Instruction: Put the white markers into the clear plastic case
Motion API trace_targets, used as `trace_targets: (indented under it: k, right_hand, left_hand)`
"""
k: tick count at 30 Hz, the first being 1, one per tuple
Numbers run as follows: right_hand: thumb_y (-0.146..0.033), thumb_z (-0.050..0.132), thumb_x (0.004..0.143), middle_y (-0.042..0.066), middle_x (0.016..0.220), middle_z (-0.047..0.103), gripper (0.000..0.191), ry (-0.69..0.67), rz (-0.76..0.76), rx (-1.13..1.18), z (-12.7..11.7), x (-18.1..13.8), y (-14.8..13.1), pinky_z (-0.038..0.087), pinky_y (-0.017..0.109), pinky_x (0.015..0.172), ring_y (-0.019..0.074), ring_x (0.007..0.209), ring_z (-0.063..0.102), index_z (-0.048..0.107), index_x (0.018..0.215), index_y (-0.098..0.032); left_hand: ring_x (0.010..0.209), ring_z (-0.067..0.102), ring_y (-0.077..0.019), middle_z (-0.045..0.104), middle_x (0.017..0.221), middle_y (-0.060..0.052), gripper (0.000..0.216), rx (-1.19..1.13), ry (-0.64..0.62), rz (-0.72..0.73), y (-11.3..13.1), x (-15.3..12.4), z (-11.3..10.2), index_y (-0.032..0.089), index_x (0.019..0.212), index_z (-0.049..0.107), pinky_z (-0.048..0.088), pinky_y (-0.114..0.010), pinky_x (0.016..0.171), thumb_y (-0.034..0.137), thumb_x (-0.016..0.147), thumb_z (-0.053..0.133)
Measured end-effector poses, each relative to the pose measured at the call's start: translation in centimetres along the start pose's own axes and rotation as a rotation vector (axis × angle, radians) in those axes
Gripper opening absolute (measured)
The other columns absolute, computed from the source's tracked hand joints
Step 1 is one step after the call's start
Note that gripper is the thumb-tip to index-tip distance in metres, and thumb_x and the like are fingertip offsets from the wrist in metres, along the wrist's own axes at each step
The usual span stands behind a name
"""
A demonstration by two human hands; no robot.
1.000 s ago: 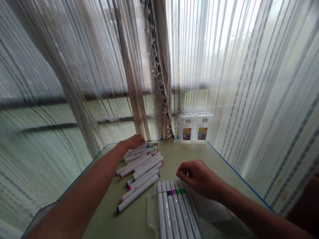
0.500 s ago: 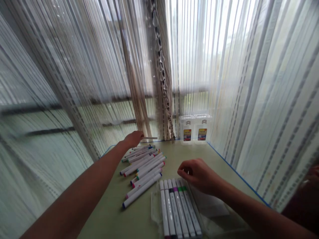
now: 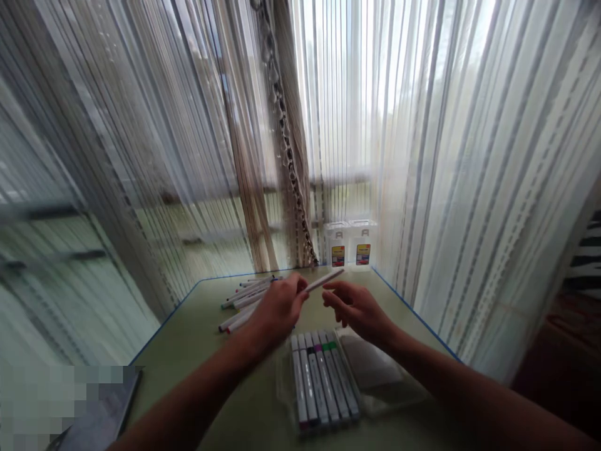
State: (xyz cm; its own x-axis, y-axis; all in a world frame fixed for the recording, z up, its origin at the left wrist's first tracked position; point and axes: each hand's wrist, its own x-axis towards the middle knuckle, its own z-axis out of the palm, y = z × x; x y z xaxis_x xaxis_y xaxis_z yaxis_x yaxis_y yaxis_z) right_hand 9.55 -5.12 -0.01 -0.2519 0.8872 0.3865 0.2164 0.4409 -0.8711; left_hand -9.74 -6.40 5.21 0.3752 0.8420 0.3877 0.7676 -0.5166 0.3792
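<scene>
My left hand [image 3: 277, 308] is closed round a white marker [image 3: 325, 279] and holds it up over the green table [image 3: 206, 351], its tip pointing up and right. My right hand [image 3: 354, 307] hovers just right of that marker with its fingers loosely curled and apart, holding nothing. Below both hands lies a clear plastic case [image 3: 375, 376] with a row of several white markers [image 3: 322, 376] in it. A loose pile of markers [image 3: 244, 295] lies on the table behind my left hand.
Two clear boxes with coloured labels [image 3: 350, 245] stand at the table's far edge against the sheer curtains [image 3: 422, 156]. A blue strip edges the table. A dark flat object [image 3: 107, 410] lies at the near left corner.
My left hand lifted one marker out of the far pile and brought it back to the middle. My right hand rose from the case toward it. The view shifted.
</scene>
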Motion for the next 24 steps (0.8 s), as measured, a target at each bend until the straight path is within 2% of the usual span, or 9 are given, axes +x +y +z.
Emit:
trace_targets:
  k: [4, 7, 9, 12, 16, 19, 21, 24]
  right_hand:
    - [-0.048, 0.071, 0.078, 0.003, 0.069, 0.066, 0.036, -0.058, -0.008, 0.235, 0.4, -0.4, -0.3, 0.042, 0.021, 0.041, 0.0104, 0.048, 0.054, 0.067, 0.085, -0.013]
    - [-0.045, 0.078, 0.071, 0.004, 0.069, 0.069, 0.035, -0.076, 0.064, 0.362, 0.7, -0.6, -0.7, 0.042, 0.022, 0.043, 0.0099, 0.049, 0.054, 0.070, 0.082, -0.012]
    - [-0.042, 0.081, 0.069, 0.005, 0.072, 0.070, 0.036, -0.097, 0.124, 0.421, 0.7, -0.6, -0.9, 0.043, 0.023, 0.046, 0.0107, 0.052, 0.055, 0.072, 0.087, -0.012]
    - [-0.037, 0.081, 0.070, 0.004, 0.075, 0.069, 0.042, -0.128, 0.178, 0.499, 0.6, -0.6, -0.9, 0.045, 0.024, 0.052, 0.0120, 0.058, 0.057, 0.071, 0.103, -0.013]
    - [-0.032, 0.076, 0.078, 0.003, 0.083, 0.069, 0.041, -0.190, 0.175, 0.555, 0.4, -0.7, -0.5, 0.048, 0.026, 0.069, 0.0144, 0.076, 0.062, 0.066, 0.116, -0.017]
    - [-0.032, 0.071, 0.084, 0.003, 0.085, 0.069, 0.038, -0.252, 0.201, 0.575, 0.3, -0.9, -0.4, 0.048, 0.028, 0.079, 0.0148, 0.084, 0.062, 0.065, 0.119, -0.018]
    - [-0.035, 0.067, 0.087, 0.004, 0.085, 0.067, 0.036, -0.337, 0.223, 0.586, 0.3, -1.1, -0.6, 0.049, 0.027, 0.072, 0.0139, 0.077, 0.062, 0.065, 0.119, -0.018]
    - [-0.039, 0.062, 0.090, 0.004, 0.088, 0.065, 0.033, -0.454, 0.229, 0.543, 0.3, -1.4, -1.1, 0.045, 0.022, 0.051, 0.0086, 0.056, 0.054, 0.067, 0.114, -0.017]
  left_hand:
    - [0.074, 0.065, -0.0215, 0.070, 0.082, -0.007, 0.003, -0.212, 0.068, -0.042, 1.1, -2.2, 2.2, 0.019, 0.085, 0.059, 0.044, -0.031, 0.066, 0.022, 0.085, 0.059]
    - [0.070, 0.065, -0.0194, 0.070, 0.081, -0.005, 0.008, -0.365, 0.081, -0.069, 1.3, -3.2, 3.4, 0.019, 0.086, 0.060, 0.046, -0.029, 0.063, 0.022, 0.081, 0.065]
    - [0.065, 0.064, -0.0183, 0.069, 0.077, -0.003, 0.014, -0.445, 0.096, -0.090, 1.4, -3.6, 3.8, 0.020, 0.084, 0.059, 0.045, -0.027, 0.058, 0.022, 0.076, 0.071]
    - [0.060, 0.062, -0.0172, 0.067, 0.070, -0.001, 0.022, -0.509, 0.118, -0.116, 1.4, -4.0, 3.8, 0.020, 0.082, 0.058, 0.044, -0.026, 0.054, 0.033, 0.074, 0.074]
    - [0.061, 0.059, -0.0159, 0.063, 0.069, -0.001, 0.021, -0.566, 0.192, -0.173, 0.4, -3.9, 3.5, 0.020, 0.085, 0.058, 0.043, -0.024, 0.052, 0.040, 0.083, 0.063]
    - [0.054, 0.054, -0.0125, 0.057, 0.068, 0.002, 0.024, -0.764, 0.230, -0.249, -0.6, -3.5, 3.7, 0.020, 0.099, 0.059, 0.043, -0.022, 0.048, 0.041, 0.088, 0.055]
    - [0.049, 0.048, -0.0099, 0.051, 0.066, 0.004, 0.031, -0.895, 0.204, -0.278, -1.0, -3.2, 3.9, 0.021, 0.110, 0.057, 0.041, -0.020, 0.044, 0.042, 0.089, 0.053]
    - [0.047, 0.044, -0.0080, 0.046, 0.065, 0.006, 0.037, -1.040, 0.145, -0.265, -1.1, -3.0, 4.1, 0.020, 0.116, 0.056, 0.039, -0.018, 0.040, 0.043, 0.087, 0.056]
